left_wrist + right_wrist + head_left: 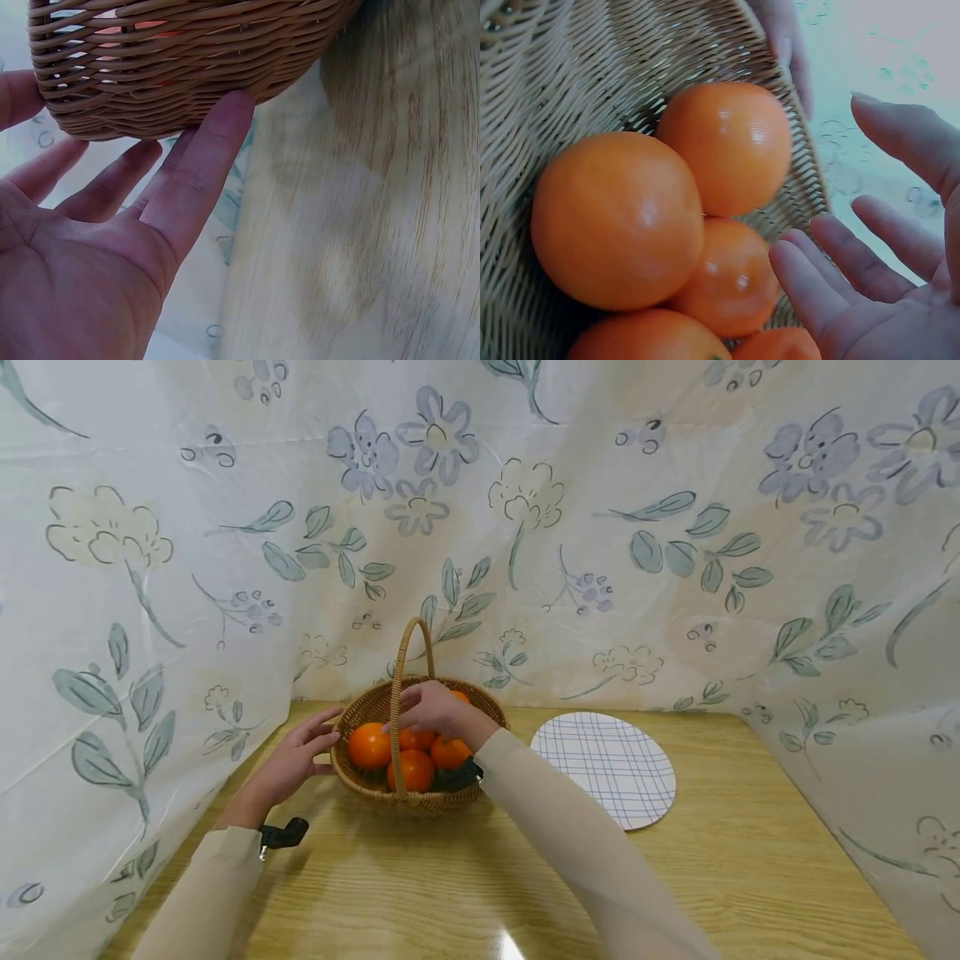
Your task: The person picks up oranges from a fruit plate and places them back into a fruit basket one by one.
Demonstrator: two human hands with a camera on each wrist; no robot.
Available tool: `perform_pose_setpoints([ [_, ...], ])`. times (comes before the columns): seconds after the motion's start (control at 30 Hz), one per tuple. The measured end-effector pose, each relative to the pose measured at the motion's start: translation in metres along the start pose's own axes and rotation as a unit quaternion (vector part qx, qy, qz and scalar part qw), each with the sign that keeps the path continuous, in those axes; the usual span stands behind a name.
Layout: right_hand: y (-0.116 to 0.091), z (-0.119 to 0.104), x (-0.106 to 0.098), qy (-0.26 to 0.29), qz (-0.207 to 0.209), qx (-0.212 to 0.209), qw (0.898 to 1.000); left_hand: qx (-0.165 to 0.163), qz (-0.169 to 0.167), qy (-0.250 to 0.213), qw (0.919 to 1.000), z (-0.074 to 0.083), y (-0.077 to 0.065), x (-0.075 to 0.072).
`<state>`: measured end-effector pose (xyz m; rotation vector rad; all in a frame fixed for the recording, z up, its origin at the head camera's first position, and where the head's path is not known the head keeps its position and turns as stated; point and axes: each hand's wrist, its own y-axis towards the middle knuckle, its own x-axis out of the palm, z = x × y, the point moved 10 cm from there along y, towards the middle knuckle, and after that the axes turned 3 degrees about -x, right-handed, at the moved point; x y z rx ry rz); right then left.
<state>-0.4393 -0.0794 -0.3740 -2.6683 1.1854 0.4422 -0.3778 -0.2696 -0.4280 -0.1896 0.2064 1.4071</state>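
A brown wicker basket (pixel 427 804) with a tall arched handle stands on the table, holding several smooth, round orange fruits (pixel 371 746). My left hand (pixel 292 760) is at the basket's left side. Its outstretched fingers touch the woven wall (pixel 202 67), as the left wrist view shows. My right hand (pixel 438 710) reaches over the basket, just behind the handle and above the fruits. In the right wrist view its fingers (pixel 802 277) are loosely extended beside a smaller fruit (pixel 731 277), with nothing in the grasp. A large fruit (pixel 619 221) lies farther from them.
To the right of the basket, a round white mat (pixel 603 768) with blue crossed lines lies on the wooden table (pixel 420 893). Floral-patterned cloth (pixel 570 610) hangs behind and along both sides of the table.
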Motion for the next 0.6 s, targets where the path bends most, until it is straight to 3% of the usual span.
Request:
perform_pose_setpoints([
  [0.13,-0.011,-0.001,-0.010,0.030,-0.011,-0.016,0.999,0.009,0.000,0.020,0.9998,0.002,0.000,-0.001],
  [0.3,-0.033,-0.007,-0.037,0.034,0.013,-0.035,0.999,0.019,0.021,0.070,0.9972,0.011,-0.002,-0.006],
  [0.47,-0.062,-0.011,-0.086,0.031,0.086,-0.080,0.993,0.044,0.055,0.139,0.9878,0.027,-0.003,-0.010],
  [0.6,-0.096,-0.006,-0.136,0.017,0.170,-0.113,0.979,0.076,0.098,0.216,0.9686,0.042,-0.004,-0.016],
])
